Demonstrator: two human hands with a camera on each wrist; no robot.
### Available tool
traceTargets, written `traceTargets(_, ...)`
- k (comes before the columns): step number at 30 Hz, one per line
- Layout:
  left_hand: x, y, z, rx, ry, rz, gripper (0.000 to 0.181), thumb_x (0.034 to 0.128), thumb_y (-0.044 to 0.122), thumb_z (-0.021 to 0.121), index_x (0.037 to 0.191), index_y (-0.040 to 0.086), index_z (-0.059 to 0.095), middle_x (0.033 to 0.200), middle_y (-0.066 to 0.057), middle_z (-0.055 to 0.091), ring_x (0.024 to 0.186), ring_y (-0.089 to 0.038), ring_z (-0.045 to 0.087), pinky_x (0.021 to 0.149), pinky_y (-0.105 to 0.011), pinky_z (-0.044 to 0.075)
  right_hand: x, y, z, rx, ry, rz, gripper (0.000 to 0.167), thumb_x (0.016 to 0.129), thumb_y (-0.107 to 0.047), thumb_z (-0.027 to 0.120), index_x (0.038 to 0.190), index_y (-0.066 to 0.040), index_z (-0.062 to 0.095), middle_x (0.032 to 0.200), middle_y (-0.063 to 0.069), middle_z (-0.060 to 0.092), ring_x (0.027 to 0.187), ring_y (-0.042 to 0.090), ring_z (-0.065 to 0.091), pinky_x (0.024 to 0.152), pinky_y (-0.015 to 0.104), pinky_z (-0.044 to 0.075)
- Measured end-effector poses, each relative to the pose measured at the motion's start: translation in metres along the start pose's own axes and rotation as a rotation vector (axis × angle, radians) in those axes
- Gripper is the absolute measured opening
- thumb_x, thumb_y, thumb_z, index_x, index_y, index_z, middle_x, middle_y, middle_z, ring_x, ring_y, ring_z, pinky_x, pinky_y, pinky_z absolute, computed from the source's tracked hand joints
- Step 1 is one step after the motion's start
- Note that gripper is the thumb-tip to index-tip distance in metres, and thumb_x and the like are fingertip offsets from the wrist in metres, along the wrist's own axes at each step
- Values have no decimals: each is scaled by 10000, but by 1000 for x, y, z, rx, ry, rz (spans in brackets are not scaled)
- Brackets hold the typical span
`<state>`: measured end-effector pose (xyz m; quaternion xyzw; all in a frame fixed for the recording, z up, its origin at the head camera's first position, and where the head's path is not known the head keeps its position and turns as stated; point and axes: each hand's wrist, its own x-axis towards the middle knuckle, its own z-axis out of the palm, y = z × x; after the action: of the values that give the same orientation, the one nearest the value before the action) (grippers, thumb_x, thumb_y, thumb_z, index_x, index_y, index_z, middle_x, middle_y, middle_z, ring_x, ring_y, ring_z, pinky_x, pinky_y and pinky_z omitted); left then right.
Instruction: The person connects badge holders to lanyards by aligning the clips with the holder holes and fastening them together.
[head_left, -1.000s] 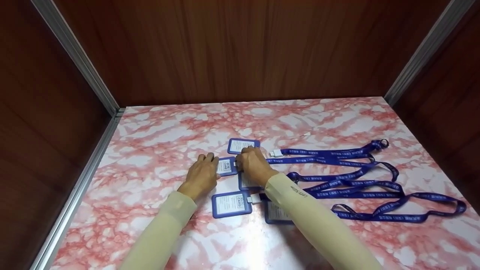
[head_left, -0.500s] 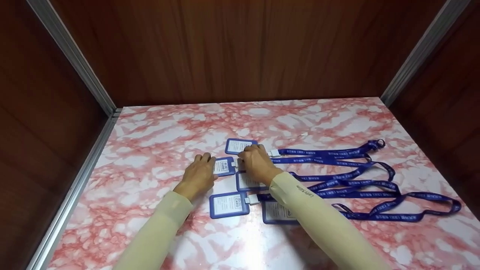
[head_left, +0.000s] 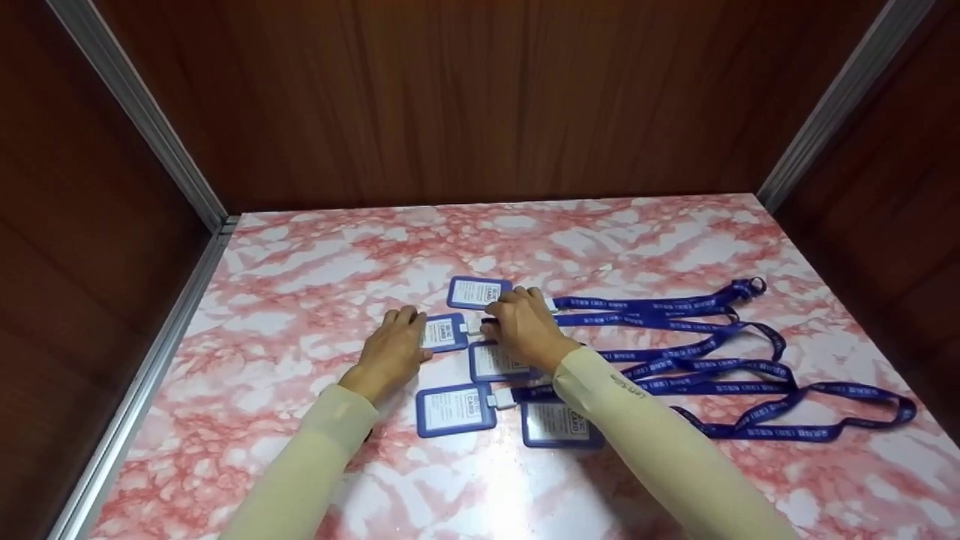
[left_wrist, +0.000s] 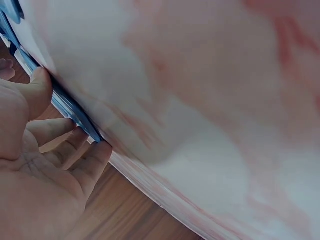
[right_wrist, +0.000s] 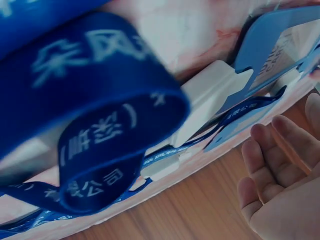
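Note:
In the head view, my left hand (head_left: 390,346) grips the left end of a blue-framed badge holder (head_left: 446,332) lying on the table. Thumb and fingers lie along its edges in the left wrist view, the holder (left_wrist: 75,112) between them. Just right of its white clip (head_left: 474,330), my right hand (head_left: 525,322) pinches the blue lanyard (head_left: 592,320) between thumb and forefinger. The right wrist view shows its other fingers (right_wrist: 260,160) loosely bent beside the lanyard. Around the hands lie a back badge holder (head_left: 476,292), a middle one (head_left: 491,365), and front ones at left (head_left: 454,412) and right (head_left: 551,427).
Several blue lanyard straps (head_left: 712,367) stretch rightward, overlapping, with one loop (head_left: 900,409) near the right edge. A rolled lanyard end (head_left: 750,287) lies at the back right. Wood-brown panels (head_left: 480,105) enclose the red-and-white marbled table (head_left: 315,262).
My right hand has slid a little rightward along the lanyard, uncovering the white clip and more of the middle badge holder. My left hand keeps its grip on its badge holder.

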<state>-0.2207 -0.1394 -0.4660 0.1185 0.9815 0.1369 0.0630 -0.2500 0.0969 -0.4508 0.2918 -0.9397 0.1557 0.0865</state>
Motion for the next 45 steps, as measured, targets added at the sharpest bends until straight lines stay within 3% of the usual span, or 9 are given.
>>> traceTargets(7,-1,-3,-1,-27,3,14,727,977,307,710,1562,14,393,1568,-165,386,1422,-355,356,1151,-526,373,-7,3,-5,-24,41,-4,299,954,-282,739,1126,-39,762,1044,130,720,982,347,612,895,486,425)
traceTargets(22,-12,8,2,1,108,24,701,1026,432,606,1551,12,408,1575,-175,390,1438,-362,350,1185,-531,319,-27,15,-11,-38,72,-8,389,976,-341,714,1219,-38,716,1138,151,715,1055,355,617,944,501,427)
traceTargets(32,-23,14,3,-16,103,66,754,1024,483,583,1558,-9,383,1604,-208,362,1503,-392,285,1248,-509,187,-41,19,-17,-57,96,-22,474,980,-360,704,1305,-17,659,1201,172,697,1145,370,605,1050,529,397)
traceTargets(38,-31,21,5,-19,113,98,744,1028,482,574,1556,-9,389,1603,-217,363,1505,-395,282,1248,-508,185,-48,18,-19,-48,78,4,535,991,-377,685,1387,-28,601,1273,192,674,1230,397,581,1116,569,361)
traceTargets(45,-40,29,6,-3,104,128,750,1025,500,567,1570,20,379,1615,-206,347,1512,-395,268,1240,-529,203,-56,22,-22,-57,78,34,543,988,-396,683,1373,-21,611,1291,189,669,1282,433,557,1117,599,361)
